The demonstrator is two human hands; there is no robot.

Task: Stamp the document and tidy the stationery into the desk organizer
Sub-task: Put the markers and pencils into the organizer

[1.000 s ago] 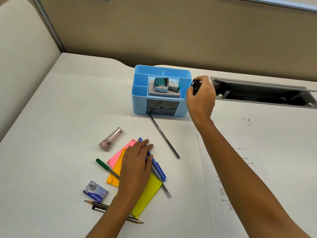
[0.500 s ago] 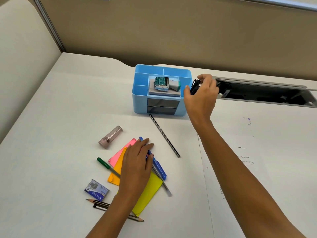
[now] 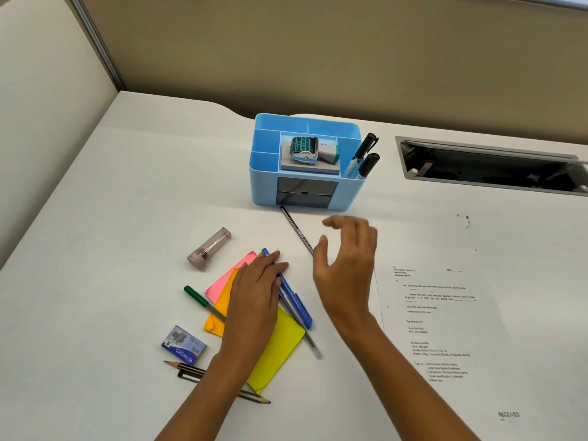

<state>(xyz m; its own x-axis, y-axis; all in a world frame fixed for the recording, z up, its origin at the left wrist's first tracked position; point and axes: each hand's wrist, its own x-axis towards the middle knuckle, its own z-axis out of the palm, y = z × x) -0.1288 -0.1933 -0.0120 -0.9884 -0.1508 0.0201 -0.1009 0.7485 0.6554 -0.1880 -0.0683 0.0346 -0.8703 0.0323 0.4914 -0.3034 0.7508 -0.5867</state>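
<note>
Fingers of right hand [image 3: 346, 268] spread loose, holding nothing, over black pen [image 3: 296, 229]; left hand [image 3: 254, 292] flat on sticky notes [image 3: 280, 348]

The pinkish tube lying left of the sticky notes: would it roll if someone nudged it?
Probably, if nudged sideways: the tube looks rounded and lies on its side on the smooth desk. Its see-through plastic suggests it is light, so it should lift easily.
</note>
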